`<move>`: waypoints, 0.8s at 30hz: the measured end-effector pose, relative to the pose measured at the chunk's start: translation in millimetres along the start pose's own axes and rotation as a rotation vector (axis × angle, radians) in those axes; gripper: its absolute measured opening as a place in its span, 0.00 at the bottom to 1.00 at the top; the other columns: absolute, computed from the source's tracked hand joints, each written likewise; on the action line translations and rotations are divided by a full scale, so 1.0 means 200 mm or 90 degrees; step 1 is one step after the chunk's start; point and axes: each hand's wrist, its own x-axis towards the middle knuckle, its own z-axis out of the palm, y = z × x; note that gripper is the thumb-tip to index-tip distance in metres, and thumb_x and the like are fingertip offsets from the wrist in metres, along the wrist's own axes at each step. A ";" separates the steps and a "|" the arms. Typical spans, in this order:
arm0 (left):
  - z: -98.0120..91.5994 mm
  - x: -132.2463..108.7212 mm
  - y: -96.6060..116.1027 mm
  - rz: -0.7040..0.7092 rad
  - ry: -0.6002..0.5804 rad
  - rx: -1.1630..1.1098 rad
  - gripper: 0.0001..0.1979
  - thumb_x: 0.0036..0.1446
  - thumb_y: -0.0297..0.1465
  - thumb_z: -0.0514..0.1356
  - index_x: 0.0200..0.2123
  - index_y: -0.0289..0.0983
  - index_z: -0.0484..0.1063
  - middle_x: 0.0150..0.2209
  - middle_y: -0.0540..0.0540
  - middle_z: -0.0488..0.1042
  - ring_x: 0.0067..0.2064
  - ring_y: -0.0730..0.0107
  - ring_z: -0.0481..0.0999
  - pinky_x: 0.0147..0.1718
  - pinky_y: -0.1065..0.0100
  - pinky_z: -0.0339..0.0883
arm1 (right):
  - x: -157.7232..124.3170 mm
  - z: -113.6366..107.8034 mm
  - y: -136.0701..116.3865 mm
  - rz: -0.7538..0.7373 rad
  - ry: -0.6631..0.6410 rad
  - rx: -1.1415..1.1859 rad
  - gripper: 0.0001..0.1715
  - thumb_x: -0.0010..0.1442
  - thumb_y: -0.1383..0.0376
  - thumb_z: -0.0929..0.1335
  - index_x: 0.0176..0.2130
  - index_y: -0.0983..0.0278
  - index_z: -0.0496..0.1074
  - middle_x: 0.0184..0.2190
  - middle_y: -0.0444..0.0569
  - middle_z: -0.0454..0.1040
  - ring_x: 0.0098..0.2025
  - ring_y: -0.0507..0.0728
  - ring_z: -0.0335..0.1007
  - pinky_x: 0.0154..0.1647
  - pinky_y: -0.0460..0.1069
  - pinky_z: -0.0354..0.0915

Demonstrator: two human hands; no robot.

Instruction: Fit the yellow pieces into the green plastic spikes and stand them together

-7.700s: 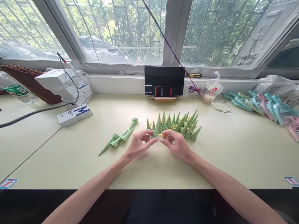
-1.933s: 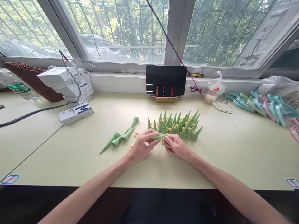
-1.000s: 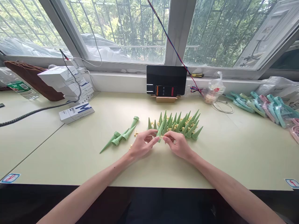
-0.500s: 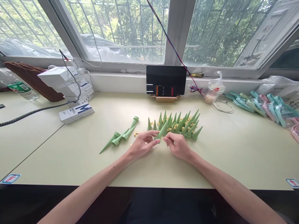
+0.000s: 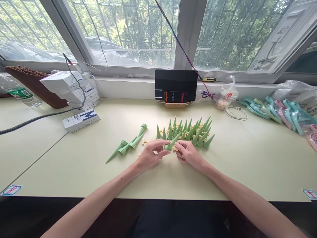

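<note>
My left hand (image 5: 153, 152) is closed around the wide cap end of a green plastic plant-watering spike (image 5: 170, 144), whose tip leans up and to the right. Pinched in my right hand (image 5: 188, 152) is a small yellow valve piece (image 5: 175, 148), right beside the spike's lower side; whether the two touch I cannot tell. Just behind my hands, several green spikes (image 5: 208, 141) with yellow pieces between them stand tip-up in a cluster. Left of my left hand, several more spikes (image 5: 126, 147) lie on their sides. One loose yellow piece (image 5: 143, 141) rests near them.
A phone (image 5: 176, 97) leans on a dark tablet (image 5: 158, 82) at the back. White boxes (image 5: 81, 120) and a water bottle (image 5: 23, 92) are at left. At right are a bagged cup (image 5: 225, 96), a coiled white cable (image 5: 236, 114) and pastel plastic clips (image 5: 284, 110).
The spike in my left hand has tilted further to the right. My right hand has turned slightly, and the yellow piece now shows between its fingers.
</note>
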 end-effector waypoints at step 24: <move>0.00 -0.01 0.03 -0.109 0.064 -0.049 0.18 0.59 0.40 0.65 0.46 0.33 0.73 0.24 0.51 0.70 0.22 0.74 0.70 0.21 0.71 0.69 | 0.01 -0.02 0.06 -0.355 0.120 -0.468 0.10 0.72 0.62 0.62 0.42 0.63 0.71 0.31 0.48 0.72 0.29 0.53 0.66 0.30 0.48 0.63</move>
